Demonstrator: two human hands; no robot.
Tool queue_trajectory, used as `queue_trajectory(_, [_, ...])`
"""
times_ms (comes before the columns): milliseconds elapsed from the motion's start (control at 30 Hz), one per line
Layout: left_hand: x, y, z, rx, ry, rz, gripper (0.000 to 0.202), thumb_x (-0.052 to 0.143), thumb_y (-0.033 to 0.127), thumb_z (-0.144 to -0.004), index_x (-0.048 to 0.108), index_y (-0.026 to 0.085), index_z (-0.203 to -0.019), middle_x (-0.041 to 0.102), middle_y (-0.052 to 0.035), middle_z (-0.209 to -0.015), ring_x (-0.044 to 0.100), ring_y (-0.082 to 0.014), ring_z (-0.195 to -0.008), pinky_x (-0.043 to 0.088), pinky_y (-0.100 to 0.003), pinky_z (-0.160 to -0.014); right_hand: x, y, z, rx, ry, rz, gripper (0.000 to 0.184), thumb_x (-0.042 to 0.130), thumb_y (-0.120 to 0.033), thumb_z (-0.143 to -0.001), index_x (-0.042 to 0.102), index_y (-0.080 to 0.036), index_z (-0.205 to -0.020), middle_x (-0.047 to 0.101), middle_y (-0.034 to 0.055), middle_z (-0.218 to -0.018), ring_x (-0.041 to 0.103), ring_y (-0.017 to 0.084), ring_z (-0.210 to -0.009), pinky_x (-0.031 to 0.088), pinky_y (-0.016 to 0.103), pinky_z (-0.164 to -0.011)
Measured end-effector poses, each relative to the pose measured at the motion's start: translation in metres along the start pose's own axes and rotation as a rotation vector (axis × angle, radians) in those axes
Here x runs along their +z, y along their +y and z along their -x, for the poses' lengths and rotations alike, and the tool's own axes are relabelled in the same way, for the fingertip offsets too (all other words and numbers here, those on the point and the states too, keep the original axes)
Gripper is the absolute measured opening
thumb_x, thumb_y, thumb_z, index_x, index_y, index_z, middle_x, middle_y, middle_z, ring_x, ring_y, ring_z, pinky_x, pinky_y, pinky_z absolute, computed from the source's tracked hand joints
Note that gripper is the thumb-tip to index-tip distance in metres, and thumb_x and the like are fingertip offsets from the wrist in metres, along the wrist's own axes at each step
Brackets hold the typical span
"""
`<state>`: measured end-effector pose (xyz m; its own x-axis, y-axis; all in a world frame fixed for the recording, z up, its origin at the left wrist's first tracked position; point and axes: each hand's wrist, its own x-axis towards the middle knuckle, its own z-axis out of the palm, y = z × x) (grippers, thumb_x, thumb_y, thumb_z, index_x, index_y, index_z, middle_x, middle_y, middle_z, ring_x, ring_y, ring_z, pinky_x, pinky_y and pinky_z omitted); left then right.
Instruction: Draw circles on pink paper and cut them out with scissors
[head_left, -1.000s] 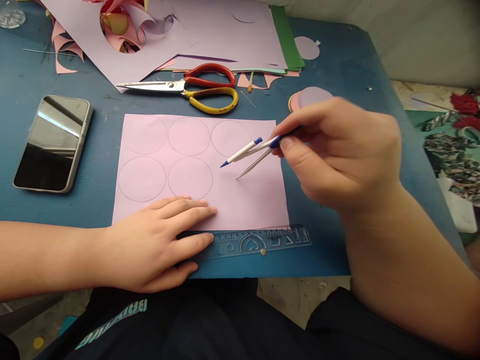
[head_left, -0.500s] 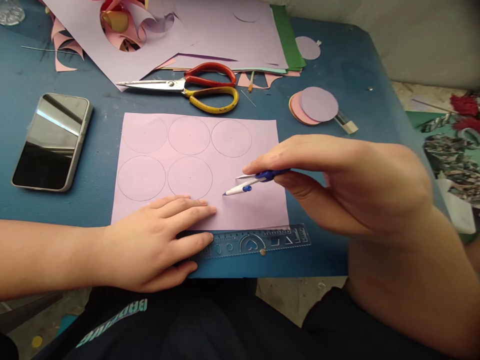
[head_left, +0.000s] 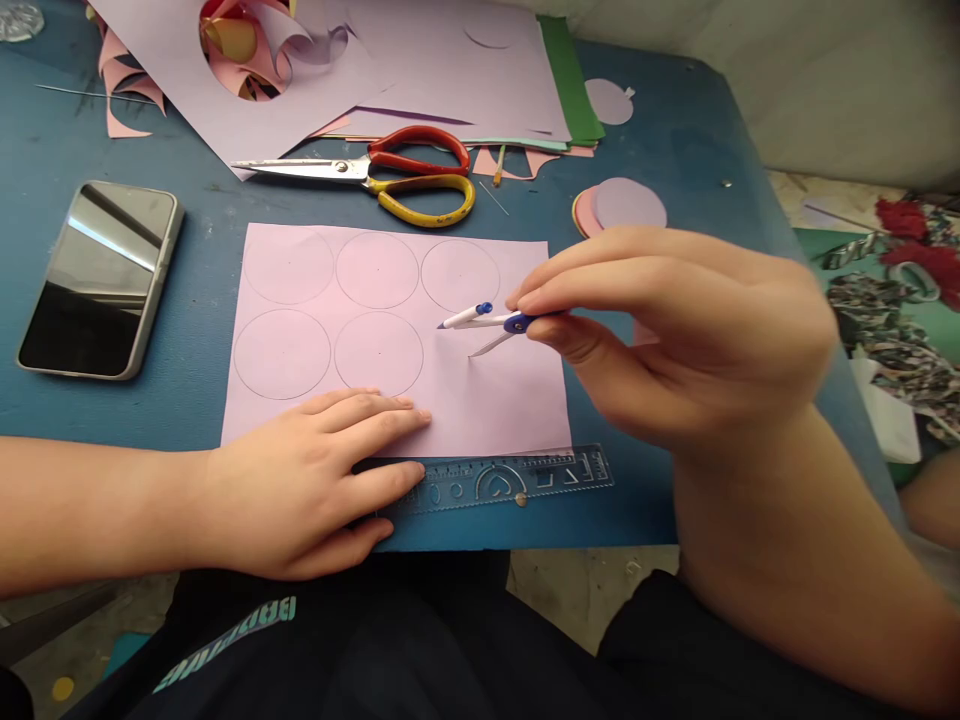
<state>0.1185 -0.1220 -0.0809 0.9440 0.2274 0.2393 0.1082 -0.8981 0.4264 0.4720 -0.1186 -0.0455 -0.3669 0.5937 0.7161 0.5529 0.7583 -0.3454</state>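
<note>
head view: a person seated at a blue table (head_left: 697, 150) grips a small compass (head_left: 487, 322) in the right hand (head_left: 675, 330), fingers and thumb pinched shut on its blue hinge end. the compass leans over a pink sheet (head_left: 510, 400) lying flat near the table's front edge. its metal needle touches the bare lower right part of the sheet, while its white pen leg with a blue tip points left, close to the rim of the nearest drawn circle. whether that tip meets the paper cannot be told. five thin circles are marked on the sheet, three in the far row and two in the near row.

the left hand (head_left: 300, 500) lies flat and holds nothing, palm down, fingers straight and close together. its fingertips press on the sheet's near edge and the thumb side rests over the left end of a clear blue ruler (head_left: 525, 478), which runs just along that edge.

beyond the sheet lie scissors (head_left: 390, 175) with one red and one yellow handle, blades pointing left. a phone (head_left: 101, 280) rests screen up to the left, apart from the sheet. a small stack of cut paper discs (head_left: 626, 203) sits just behind the right hand, and loose lilac sheets (head_left: 420, 60) with holes cut out cover the far side.
</note>
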Motion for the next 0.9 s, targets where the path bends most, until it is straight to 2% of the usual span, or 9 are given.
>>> queue_trajectory(100, [-0.001, 0.000, -0.001, 0.008, -0.001, -0.013, 0.041, 0.079, 0.026, -0.114, 0.077, 0.017, -0.154, 0.078, -0.0277, -0.181, 0.078, -0.0464, -0.167, 0.066, -0.066, -0.146, -0.003, 0.001, -0.001, 0.042, -0.026, -0.085, 0.031, 0.083, -0.013, -0.113, 0.093, -0.040, -0.125, 0.099, -0.0006, -0.110, 0.096, 0.028, -0.090, 0.082, 0.047, -0.080])
queue_trajectory(233, [-0.002, -0.001, -0.001, 0.019, -0.003, -0.026, 0.040, 0.075, 0.027, -0.116, 0.077, 0.017, -0.154, 0.079, -0.0269, -0.180, 0.078, -0.0459, -0.166, 0.067, -0.065, -0.144, -0.005, 0.003, 0.003, 0.058, -0.086, -0.178, 0.036, 0.079, -0.012, -0.114, 0.097, -0.041, -0.125, 0.100, -0.0028, -0.110, 0.097, 0.027, -0.090, 0.084, 0.046, -0.081])
queue_trajectory(433, [-0.003, -0.001, -0.001, 0.020, -0.013, -0.051, 0.039, 0.073, 0.029, -0.119, 0.075, 0.018, -0.156, 0.078, -0.0259, -0.181, 0.078, -0.0468, -0.164, 0.071, -0.065, -0.136, -0.002, -0.001, 0.004, 0.227, -0.127, -0.178, 0.020, 0.084, -0.034, -0.118, 0.099, -0.046, -0.122, 0.100, -0.0036, -0.105, 0.097, 0.032, -0.087, 0.088, 0.053, -0.081])
queue_trajectory(600, [-0.003, 0.000, -0.002, 0.022, -0.016, -0.056, 0.037, 0.070, 0.028, -0.120, 0.075, 0.018, -0.154, 0.079, -0.0255, -0.179, 0.078, -0.0472, -0.163, 0.073, -0.065, -0.131, 0.002, -0.015, -0.009, 0.200, -0.105, -0.072, 0.040, 0.079, -0.019, -0.118, 0.096, -0.055, -0.119, 0.102, -0.0124, -0.113, 0.098, 0.030, -0.087, 0.087, 0.051, -0.077])
queue_trajectory(700, [0.000, -0.002, 0.000, 0.022, -0.008, -0.053, 0.039, 0.074, 0.028, -0.117, 0.075, 0.019, -0.154, 0.080, -0.0257, -0.179, 0.078, -0.0468, -0.165, 0.072, -0.065, -0.133, 0.009, -0.018, -0.014, 0.213, -0.079, -0.013, 0.035, 0.080, -0.017, -0.118, 0.095, -0.049, -0.120, 0.103, -0.0100, -0.118, 0.099, 0.030, -0.091, 0.087, 0.050, -0.079])
queue_trajectory(800, [0.003, -0.008, 0.002, 0.057, 0.007, -0.035, 0.045, 0.079, 0.029, -0.112, 0.075, 0.018, -0.156, 0.077, -0.0280, -0.181, 0.078, -0.0496, -0.163, 0.073, -0.067, -0.131, 0.015, -0.014, -0.014, 0.228, -0.009, 0.016, 0.023, 0.085, -0.021, -0.119, 0.095, -0.041, -0.121, 0.102, -0.0041, -0.112, 0.100, 0.032, -0.093, 0.085, 0.051, -0.080])
queue_trajectory(900, [0.002, -0.011, 0.001, 0.084, 0.017, -0.017, 0.049, 0.083, 0.029, -0.109, 0.076, 0.017, -0.156, 0.077, -0.0297, -0.180, 0.079, -0.0510, -0.162, 0.073, -0.067, -0.132, 0.012, -0.008, -0.011, 0.275, 0.039, 0.142, 0.014, 0.090, -0.024, -0.118, 0.095, -0.037, -0.116, 0.100, -0.0019, -0.106, 0.097, 0.032, -0.086, 0.081, 0.051, -0.076])
